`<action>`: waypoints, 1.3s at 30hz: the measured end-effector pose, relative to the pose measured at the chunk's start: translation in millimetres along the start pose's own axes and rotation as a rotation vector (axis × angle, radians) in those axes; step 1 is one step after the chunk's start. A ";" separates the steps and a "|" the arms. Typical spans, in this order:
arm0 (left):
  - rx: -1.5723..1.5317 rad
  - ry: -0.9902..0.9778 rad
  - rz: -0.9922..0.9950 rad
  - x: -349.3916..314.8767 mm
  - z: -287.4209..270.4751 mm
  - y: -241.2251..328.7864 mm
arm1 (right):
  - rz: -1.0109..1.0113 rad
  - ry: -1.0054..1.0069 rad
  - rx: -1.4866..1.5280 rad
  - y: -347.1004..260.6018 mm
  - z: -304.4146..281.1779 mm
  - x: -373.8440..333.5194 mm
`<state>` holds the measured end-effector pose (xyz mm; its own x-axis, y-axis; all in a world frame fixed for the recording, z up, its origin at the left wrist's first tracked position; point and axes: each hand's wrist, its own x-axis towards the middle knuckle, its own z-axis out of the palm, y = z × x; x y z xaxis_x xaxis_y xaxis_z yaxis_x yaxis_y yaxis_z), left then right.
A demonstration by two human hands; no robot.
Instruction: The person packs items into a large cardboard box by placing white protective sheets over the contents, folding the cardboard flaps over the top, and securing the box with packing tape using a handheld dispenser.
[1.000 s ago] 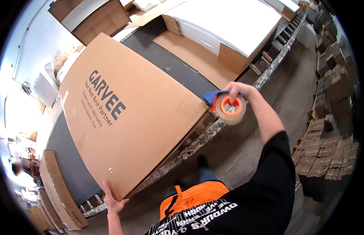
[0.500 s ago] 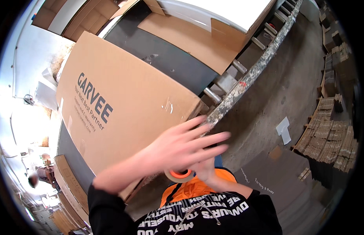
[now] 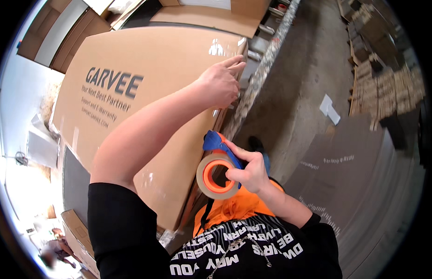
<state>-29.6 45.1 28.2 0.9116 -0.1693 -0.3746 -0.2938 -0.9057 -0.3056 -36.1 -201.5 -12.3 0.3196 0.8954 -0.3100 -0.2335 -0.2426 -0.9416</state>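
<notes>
A big brown carton [image 3: 146,51] with dark print lies in front of me, with shiny clear tape over its far right corner and near end. Across it reaches my left arm. My left hand [image 3: 219,84] touches the carton's right edge near that corner, some fingers stretched out and others bent over the side. Close to my body, my right hand [image 3: 251,171] is closed round a tape dispenser [image 3: 218,162] with a blue and orange frame and a roll of tan tape. The dispenser is beside the carton's near right edge, apart from my left hand.
A roller conveyor with a worn metal rail [image 3: 260,69] runs along the carton's right. Beyond stands an opened carton [image 3: 206,17]. Flat cardboard stacks [image 3: 388,93] fill the far right; a grey sheet stack [image 3: 337,172] is nearer. Another person [image 3: 55,249] is at the lower left.
My left hand has moved forward onto the carton's right edge. The tape dispenser, mostly hidden before, has come up into plain view in my right hand. The whole view has shifted.
</notes>
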 end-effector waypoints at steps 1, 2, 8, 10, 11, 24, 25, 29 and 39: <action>0.007 0.008 0.020 -22.5 0.6 19.5 | -0.006 0.026 0.004 6.7 16.7 -19.6; 0.018 0.020 0.041 -43.3 5.2 39.4 | 0.018 0.030 0.000 13.7 32.6 -39.0; -0.186 0.106 0.103 -156.3 13.6 141.3 | -0.176 0.108 -0.078 84.0 122.4 -156.9; -0.316 0.189 0.103 -183.9 21.5 165.6 | -0.181 0.093 -0.135 95.0 151.8 -196.0; -0.316 0.184 0.118 -195.2 23.8 175.0 | -0.141 0.079 -0.139 98.0 164.9 -212.5; -0.437 0.183 0.152 -260.9 23.9 244.2 | -0.100 -0.121 -0.721 113.2 285.8 -167.5; -0.400 0.185 0.129 -262.8 23.4 245.1 | -0.067 -0.193 -0.726 116.9 292.9 -162.6; -0.379 0.109 -0.064 -276.5 39.9 256.1 | -0.044 -0.278 -0.347 170.7 224.3 -197.5; -0.412 0.249 -0.065 -283.0 47.4 263.5 | -0.149 0.029 0.241 187.0 144.4 -180.8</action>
<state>-378.6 -127.2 12.3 0.9801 -0.1500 -0.1298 -0.1420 -0.9874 0.0695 -270.1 -354.9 -113.4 0.3924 0.9026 -0.1772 -0.3920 -0.0102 -0.9199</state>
